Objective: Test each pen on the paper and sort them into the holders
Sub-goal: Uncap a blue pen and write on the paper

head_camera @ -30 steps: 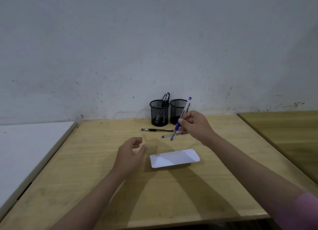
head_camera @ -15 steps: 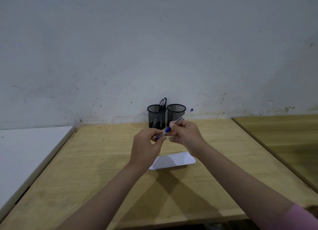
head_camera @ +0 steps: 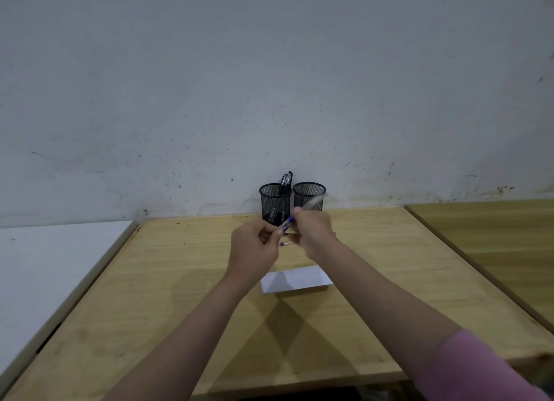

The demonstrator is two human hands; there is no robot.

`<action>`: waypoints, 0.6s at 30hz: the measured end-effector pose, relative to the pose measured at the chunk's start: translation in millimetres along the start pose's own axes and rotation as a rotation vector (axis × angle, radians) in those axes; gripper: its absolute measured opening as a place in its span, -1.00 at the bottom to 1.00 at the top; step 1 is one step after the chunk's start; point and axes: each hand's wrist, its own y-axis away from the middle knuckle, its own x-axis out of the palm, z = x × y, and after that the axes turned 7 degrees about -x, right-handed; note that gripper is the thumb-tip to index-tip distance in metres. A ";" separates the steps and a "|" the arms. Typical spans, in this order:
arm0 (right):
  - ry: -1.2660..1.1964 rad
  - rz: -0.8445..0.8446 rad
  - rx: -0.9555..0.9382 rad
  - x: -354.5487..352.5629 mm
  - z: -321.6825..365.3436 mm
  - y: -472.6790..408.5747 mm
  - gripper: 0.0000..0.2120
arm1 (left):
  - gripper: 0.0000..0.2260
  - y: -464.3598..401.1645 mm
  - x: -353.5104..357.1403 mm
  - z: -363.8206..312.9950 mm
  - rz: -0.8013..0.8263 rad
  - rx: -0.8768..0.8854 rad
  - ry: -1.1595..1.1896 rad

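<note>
Purple cap (head_camera: 288,220) pinched in my left hand (head_camera: 254,247), my right hand (head_camera: 311,229) gripping the pen (head_camera: 313,203) above the table (head_camera: 180,280), far of the paper (head_camera: 296,279); a jerky pull could fling it.

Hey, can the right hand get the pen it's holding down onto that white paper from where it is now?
Probably yes. The right hand holds the blue pen above the table, the paper lies bare just nearer the person, but the left hand grips the pen's tip end.
</note>
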 end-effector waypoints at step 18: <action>0.203 0.077 -0.050 -48.9 -20.4 -11.3 -0.79 | -0.88 3.8 -14.7 104.3 0.041 -0.301 -0.470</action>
